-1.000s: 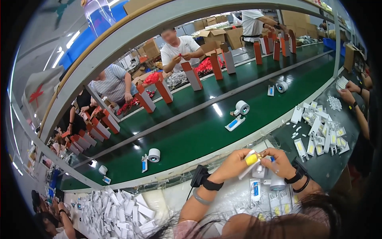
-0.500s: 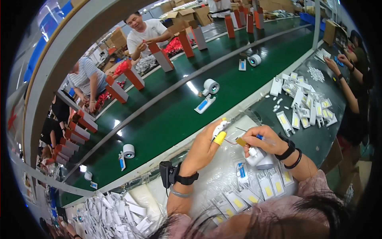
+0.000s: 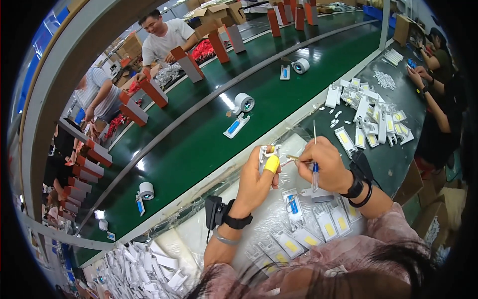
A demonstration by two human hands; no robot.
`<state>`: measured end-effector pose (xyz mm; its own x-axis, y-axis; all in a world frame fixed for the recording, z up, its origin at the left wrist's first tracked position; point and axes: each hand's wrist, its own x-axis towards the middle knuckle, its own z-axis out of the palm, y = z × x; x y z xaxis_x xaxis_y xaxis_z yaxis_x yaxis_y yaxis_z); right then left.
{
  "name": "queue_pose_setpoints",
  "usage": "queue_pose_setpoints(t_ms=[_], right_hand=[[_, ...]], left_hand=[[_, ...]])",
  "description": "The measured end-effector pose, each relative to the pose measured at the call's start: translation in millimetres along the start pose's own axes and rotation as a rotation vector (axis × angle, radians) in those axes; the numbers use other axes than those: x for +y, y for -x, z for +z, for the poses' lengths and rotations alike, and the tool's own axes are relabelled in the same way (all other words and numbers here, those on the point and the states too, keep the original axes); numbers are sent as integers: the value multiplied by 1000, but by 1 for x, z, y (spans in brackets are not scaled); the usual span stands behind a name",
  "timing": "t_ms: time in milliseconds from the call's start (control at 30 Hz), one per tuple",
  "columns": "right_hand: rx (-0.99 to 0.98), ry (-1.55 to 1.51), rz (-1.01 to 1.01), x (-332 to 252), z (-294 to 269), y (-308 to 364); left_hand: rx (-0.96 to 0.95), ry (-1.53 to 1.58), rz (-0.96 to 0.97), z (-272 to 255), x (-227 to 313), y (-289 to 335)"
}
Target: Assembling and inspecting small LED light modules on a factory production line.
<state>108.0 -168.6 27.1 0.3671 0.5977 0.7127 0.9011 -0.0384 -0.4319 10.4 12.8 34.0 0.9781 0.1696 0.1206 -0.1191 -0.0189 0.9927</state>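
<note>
My left hand [image 3: 255, 177], with yellow covers on thumb and a fingertip, is closed round a small white plastic part [image 3: 264, 153]. My right hand [image 3: 323, 164] grips a thin screwdriver [image 3: 315, 174] with a clear and blue handle, its shaft pointing away from me. A small gold-coloured plate [image 3: 293, 158] is pinched in the same fingertips, and a thin reddish wire runs from there toward the left thumb. Below the right hand a white round lamp head [image 3: 321, 196] rests on the plastic-covered table. Beside it lies a white panel with a blue battery [image 3: 294, 204].
White panels with yellow strips [image 3: 328, 226] line the near table. Loose white casings [image 3: 142, 264] are heaped at lower left, more panels [image 3: 371, 112] at right. Beyond runs a green conveyor [image 3: 194, 144] with lamp parts and upright orange-white boxes [image 3: 188, 65]. Co-workers sit across and at right.
The view has shifted, so the scene sits further left. My right hand has turned and the screwdriver now stands more upright in the picture. The co-worker across has lowered their hands.
</note>
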Motion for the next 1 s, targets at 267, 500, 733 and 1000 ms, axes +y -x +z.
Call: queue_pose_setpoints(t_ms=[267,500,733,1000], right_hand=[[164,-108,-112,6,11,4],[143,-125,-149,6,6,3],[152,-72,-183,7,-1,4],[136,-58,-174,10,-3,6]], left_hand=[[-75,134,1,12,-13,-1],[-61,37,48,19,-7,4],[-83,21,103,28,-8,6],[-99,71,94,28,-16,5]])
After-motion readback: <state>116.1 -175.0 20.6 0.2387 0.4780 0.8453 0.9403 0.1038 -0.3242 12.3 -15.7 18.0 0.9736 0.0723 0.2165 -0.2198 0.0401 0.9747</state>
